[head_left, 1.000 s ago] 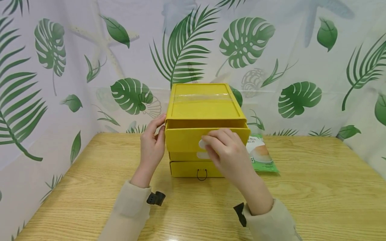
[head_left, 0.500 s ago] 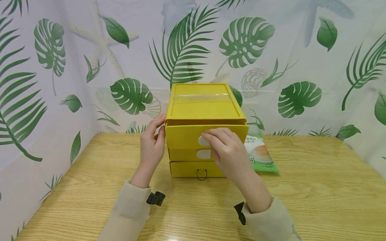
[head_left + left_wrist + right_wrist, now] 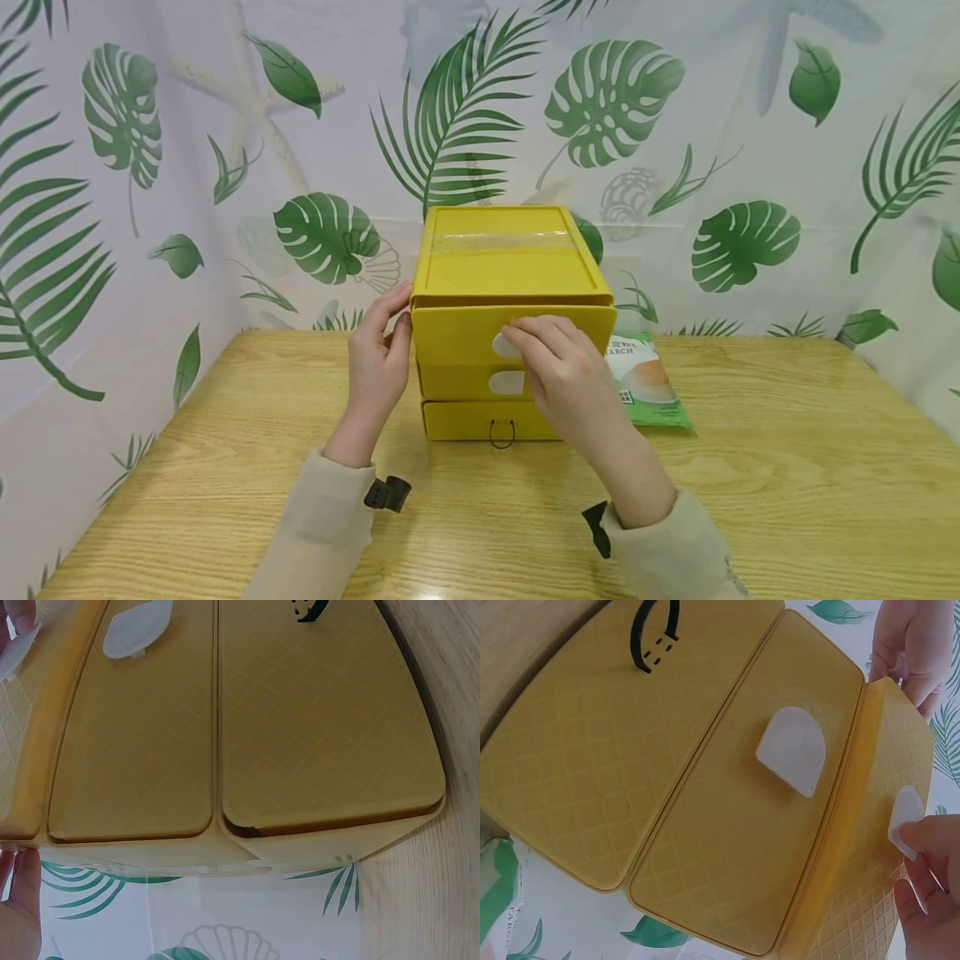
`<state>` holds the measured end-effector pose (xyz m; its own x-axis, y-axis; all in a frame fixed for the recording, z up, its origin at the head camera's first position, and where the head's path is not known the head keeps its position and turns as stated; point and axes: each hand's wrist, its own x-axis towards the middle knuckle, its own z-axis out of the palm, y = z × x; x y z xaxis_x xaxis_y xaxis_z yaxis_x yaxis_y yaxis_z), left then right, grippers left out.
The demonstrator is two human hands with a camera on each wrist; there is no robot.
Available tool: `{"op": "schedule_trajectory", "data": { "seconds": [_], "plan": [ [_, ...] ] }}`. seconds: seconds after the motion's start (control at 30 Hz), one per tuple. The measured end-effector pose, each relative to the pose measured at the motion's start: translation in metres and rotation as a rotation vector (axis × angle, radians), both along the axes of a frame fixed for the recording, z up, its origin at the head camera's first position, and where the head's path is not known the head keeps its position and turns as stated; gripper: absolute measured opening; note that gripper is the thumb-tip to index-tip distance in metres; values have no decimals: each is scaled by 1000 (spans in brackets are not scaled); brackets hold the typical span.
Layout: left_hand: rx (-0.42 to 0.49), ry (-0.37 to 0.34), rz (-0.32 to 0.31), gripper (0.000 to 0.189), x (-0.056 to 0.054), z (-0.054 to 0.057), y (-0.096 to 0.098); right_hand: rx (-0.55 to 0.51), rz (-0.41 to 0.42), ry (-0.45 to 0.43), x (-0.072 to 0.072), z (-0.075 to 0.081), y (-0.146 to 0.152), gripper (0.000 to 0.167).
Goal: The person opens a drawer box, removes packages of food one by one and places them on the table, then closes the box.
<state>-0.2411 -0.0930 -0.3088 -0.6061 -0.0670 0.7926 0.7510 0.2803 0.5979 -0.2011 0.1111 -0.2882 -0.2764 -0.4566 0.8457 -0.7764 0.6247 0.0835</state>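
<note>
A yellow three-drawer box (image 3: 513,254) stands on the table, clear tape across its top. Its top drawer (image 3: 457,333) sticks out slightly, leaving a narrow gap under the lid. My right hand (image 3: 562,367) pinches the white handle (image 3: 906,817) of that drawer between thumb and fingers. Against the box's upper left side rests my left hand (image 3: 380,358), fingers fairly straight; its fingertips are partly hidden. The middle drawer (image 3: 142,742) has a similar white handle (image 3: 795,750) and sits flush. On the bottom drawer (image 3: 457,421) is a black loop handle (image 3: 502,433).
A green and white starch packet (image 3: 648,383) lies just right of the box, partly covered by it and my right hand. Behind the wooden table (image 3: 787,467) hangs a leaf-patterned cloth (image 3: 480,108).
The top drawer has slid back into the box, narrowing the gap under the lid. My right hand has moved slightly away from me with it; my left hand has stayed put.
</note>
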Motion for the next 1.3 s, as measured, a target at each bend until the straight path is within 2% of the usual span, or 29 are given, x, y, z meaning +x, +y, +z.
{"op": "schedule_trajectory", "data": {
  "seconds": [0.7,1.3],
  "plan": [
    [11,-30,-13,31,0,0,0,43,-48,-56,-4,-3,2,39],
    [14,-27,-7,30,0,1,0,97,-76,-47,-6,-5,3,49]
  ]
}}
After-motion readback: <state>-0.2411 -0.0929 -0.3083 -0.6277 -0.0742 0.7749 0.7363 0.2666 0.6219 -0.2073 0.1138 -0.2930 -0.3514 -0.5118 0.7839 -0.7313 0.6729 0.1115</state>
